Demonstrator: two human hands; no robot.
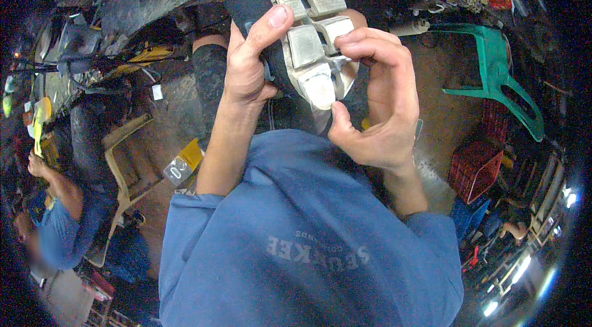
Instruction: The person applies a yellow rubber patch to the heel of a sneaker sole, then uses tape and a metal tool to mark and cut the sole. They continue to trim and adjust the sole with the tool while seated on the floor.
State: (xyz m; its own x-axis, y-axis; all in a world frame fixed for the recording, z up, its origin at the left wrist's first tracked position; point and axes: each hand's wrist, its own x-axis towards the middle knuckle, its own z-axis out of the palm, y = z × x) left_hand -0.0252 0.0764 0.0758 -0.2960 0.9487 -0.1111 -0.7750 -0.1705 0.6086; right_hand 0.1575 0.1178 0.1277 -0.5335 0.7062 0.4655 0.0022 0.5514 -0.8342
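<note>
Both hands hold a dark shoe with a pale, blocky lugged rubber sole (308,37) up close before the chest, sole toward the camera: the left hand (246,68) is clenched on its dark side with the thumb laid along the tread, while the right hand (376,99) pinches the worn tip of the sole. That tip looks lifted and unfinished, so the work seems midway. The green plastic chair (499,74) and red plastic crate (475,166) on the right stand well apart, leaving the hands room.
</note>
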